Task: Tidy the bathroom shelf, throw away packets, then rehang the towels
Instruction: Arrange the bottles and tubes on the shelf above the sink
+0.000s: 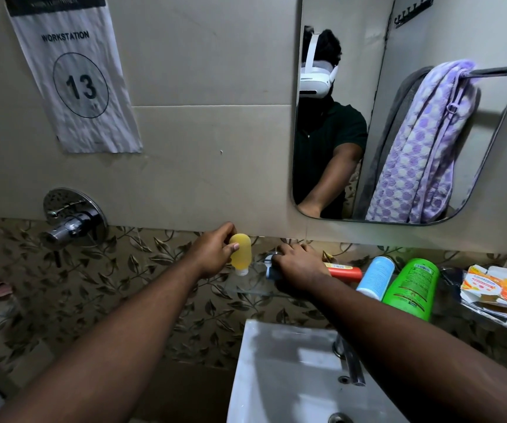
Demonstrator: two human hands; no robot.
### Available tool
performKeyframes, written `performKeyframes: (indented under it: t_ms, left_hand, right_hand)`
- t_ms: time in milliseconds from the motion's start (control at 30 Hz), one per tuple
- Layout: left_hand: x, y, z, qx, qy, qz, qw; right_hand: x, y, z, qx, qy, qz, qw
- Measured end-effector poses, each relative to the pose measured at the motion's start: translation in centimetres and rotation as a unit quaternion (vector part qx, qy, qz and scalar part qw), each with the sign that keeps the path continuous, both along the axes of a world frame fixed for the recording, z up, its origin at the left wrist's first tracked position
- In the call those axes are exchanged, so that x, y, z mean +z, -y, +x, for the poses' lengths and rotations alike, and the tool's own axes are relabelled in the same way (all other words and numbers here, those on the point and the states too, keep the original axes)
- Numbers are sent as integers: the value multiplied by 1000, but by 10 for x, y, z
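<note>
My left hand (pixel 214 250) grips a small yellow bottle (pixel 241 253), cap down, at the left end of the glass shelf (pixel 246 290). My right hand (pixel 299 265) is closed over an orange-red tube (pixel 345 272) lying on the shelf. To its right lie a light blue can (pixel 375 277) and a green bottle (pixel 412 288), both on their sides. Crumpled orange and white packets (pixel 495 290) are piled at the shelf's right end. A purple patterned towel (pixel 423 141) and a grey one hang on a rail, seen in the mirror (pixel 322 19).
A white sink (pixel 276 377) with a metal tap (pixel 350 361) sits below the shelf. A chrome shower mixer (pixel 73 221) juts from the wall at left. A paper sign marked 13 (pixel 75 74) hangs above it. A hook rack shows in the mirror's top.
</note>
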State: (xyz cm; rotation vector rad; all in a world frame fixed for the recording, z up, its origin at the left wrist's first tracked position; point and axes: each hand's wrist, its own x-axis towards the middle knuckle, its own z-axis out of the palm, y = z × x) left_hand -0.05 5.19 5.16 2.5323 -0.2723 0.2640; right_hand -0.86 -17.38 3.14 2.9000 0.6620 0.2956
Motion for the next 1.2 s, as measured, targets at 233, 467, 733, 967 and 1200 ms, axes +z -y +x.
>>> performKeyframes:
  t_ms: [233,467,733,967,1200]
  left_hand:
    - [4,-1,-1,-1,-12,17,1000]
    - [3,-4,-1,3,18,39,999]
    - [5,1,-4,21,64,88,994]
    - [5,3,-7,17,68,113,991]
    - [4,8,-5,14,43,35,998]
  right_hand:
    - [0,-2,3,29,10,31,999]
    - [6,-8,-1,18,-24,301,953]
    - [33,-12,3,-29,-164,413,896]
    - [56,-18,8,-76,-136,203,967]
    - [56,-26,14,-95,-153,192,965]
